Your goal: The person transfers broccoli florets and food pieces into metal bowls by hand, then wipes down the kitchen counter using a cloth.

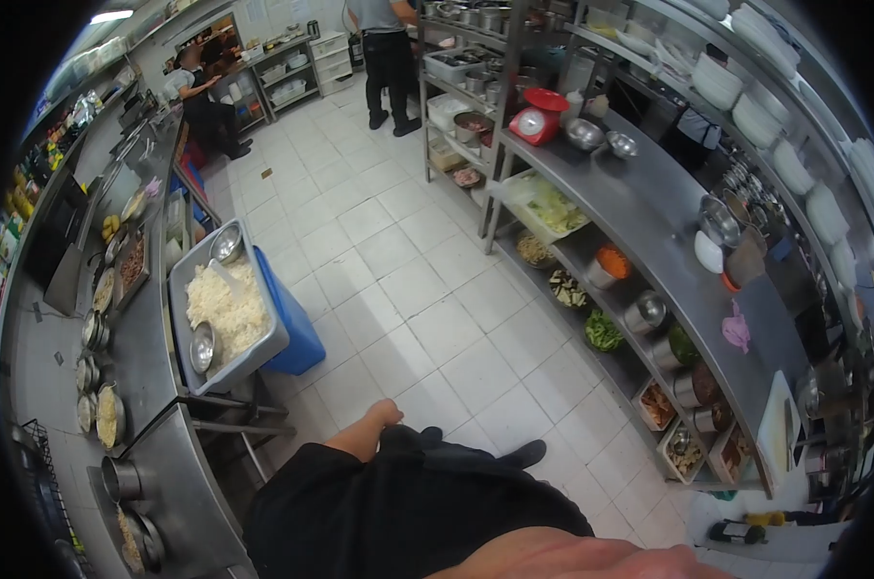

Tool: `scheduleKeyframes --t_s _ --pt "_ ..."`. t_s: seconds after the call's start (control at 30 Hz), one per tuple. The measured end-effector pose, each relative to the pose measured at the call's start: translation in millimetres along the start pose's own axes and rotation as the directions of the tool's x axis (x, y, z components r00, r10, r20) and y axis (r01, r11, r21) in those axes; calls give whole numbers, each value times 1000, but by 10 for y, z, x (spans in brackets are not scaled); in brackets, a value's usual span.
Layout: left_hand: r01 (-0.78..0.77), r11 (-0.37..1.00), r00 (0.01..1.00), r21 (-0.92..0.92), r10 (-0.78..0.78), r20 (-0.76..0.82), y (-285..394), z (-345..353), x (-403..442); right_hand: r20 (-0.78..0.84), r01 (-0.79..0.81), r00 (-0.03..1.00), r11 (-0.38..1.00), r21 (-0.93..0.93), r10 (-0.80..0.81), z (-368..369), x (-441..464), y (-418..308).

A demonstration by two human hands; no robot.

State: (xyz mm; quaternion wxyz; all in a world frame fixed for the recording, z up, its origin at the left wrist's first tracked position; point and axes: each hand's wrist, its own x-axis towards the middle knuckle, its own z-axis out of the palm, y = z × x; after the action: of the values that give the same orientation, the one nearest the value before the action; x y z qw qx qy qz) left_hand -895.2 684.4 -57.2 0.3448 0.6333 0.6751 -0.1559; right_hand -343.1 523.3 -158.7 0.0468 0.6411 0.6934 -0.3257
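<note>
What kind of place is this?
Most likely a restaurant or other commercial kitchen. A big tub of what looks like cooked rice stands by a steel counter, a red scale sits on a long metal worktop, and white plates are stacked on shelves above.

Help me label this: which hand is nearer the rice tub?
Left: the left hand is below the rice tub, rightward; the right hand is farther, at the bottom edge.

counter (640, 212): smooth metal | tub (181, 318): plastic | scale (541, 113): glossy red
</note>
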Motion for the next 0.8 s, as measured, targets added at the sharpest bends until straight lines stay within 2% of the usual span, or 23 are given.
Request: scheduleKeyframes --t_s 0.07,0.1,0.13,0.2,0.27,0.33,0.37,0.4,0.43,0.47,0.53,0.6,0.67,0.7,0.77,0.8 --pt "103 985 995 -138 -104 -5 167 -232 203 -35 21 999 999 -27 -22 -7 102 301" --pt "108 984 985 -143 -125 -117 274 -323 291 -46 32 998 998 -45 -34 -58 170 405" --pt "116 982 964 -148 -147 -224 397 -399 368 -34 10 999 998 -56 -11 -447 75 247" --pt "213 894 867 -394 -359 -346 878 -688 320 -10 -35 999 996 -80 34 -1245 -118 -89" --pt "159 794 732 -587 -494 -469 1356 -795 458 10 81 997 993 -87 -81 -2140 -311 -589" --pt "32 753 615 -657 -533 -581 1647 -655 1095 -135 -10 991 991 -131 -8 -2018 142 -257" --pt "-25 837 609 -547 -421 -672 1939 -734 1271 -152 49 985 978 -201 -81 -2229 343 -117" --pt "-130 960 492 -250 -156 -856 2148 -753 1647 -221 -31 975 990 -138 0 -2438 575 35" --pt "-138 848 567 -511 -356 -743 2815 -1144 1482 -349 -69 937 991 -111 26 -2668 821 237" --pt "-226 949 446 -222 -102 -889 3270 -1382 1433 -498 -90 864 996 -3 76 -3006 939 355" --pt "-379 919 540 -112 122 -833 4230 -1920 1128 -771 -99 587 967 236 248 -3655 1122 646" --pt "-565 825 578 3 398 -712 5169 -2298 606 -820 -162 364 897 411 441 -4179 1146 1013" --pt "-656 716 556 238 672 -488 5823 -2316 382 -795 -216 246 831 512 554 -4344 1046 1342" --pt "-699 630 540 339 775 -328 6055 -2251 396 -756 -267 262 798 540 599 -4289 975 1446" --pt "-794 407 350 452 914 -207 6370 -2047 372 -666 -336 308 732 592 680 -4006 775 1626" --pt "-793 414 356 448 910 -212 6486 -1947 345 -614 -361 341 702 614 712 -3782 672 1694"
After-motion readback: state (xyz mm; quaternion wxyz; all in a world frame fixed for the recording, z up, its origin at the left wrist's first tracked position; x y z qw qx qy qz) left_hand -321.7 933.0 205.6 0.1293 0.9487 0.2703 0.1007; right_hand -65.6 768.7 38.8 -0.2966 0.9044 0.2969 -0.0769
